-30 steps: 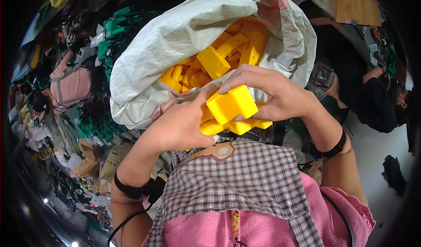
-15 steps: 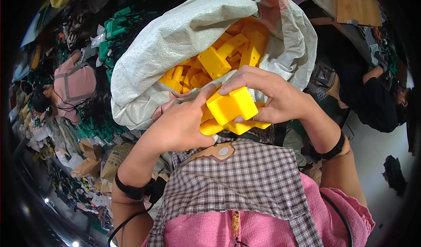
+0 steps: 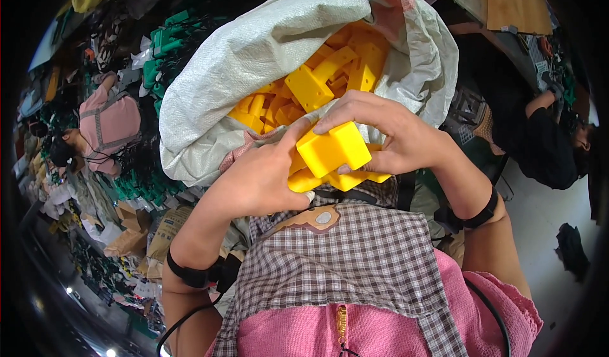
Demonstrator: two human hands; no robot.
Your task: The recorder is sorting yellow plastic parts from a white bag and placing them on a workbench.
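Observation:
Both hands grip yellow plastic parts in front of my checked apron. My right hand point(image 3: 387, 132) has its fingers over the top of a blocky yellow plastic part point(image 3: 334, 149), with the thumb along its lower edge. My left hand point(image 3: 266, 173) is wrapped round the left side of the yellow parts, its thumb at the bottom. More yellow plastic point(image 3: 304, 181) shows under the block; whether it is joined to it I cannot tell. Just beyond my hands a white woven sack point(image 3: 222, 71) gapes, with several similar yellow parts point(image 3: 309, 89) heaped inside.
Green parts point(image 3: 168, 40) and cardboard boxes point(image 3: 130, 220) are piled at the left. A person in pink point(image 3: 108, 122) works at the left, and another in dark clothes point(image 3: 539, 129) at the right. A table edge with cardboard point(image 3: 520, 5) lies at the far right.
My hands and the yellow parts have shifted very slightly up and left. The grip looks the same. The person at the left has moved a little.

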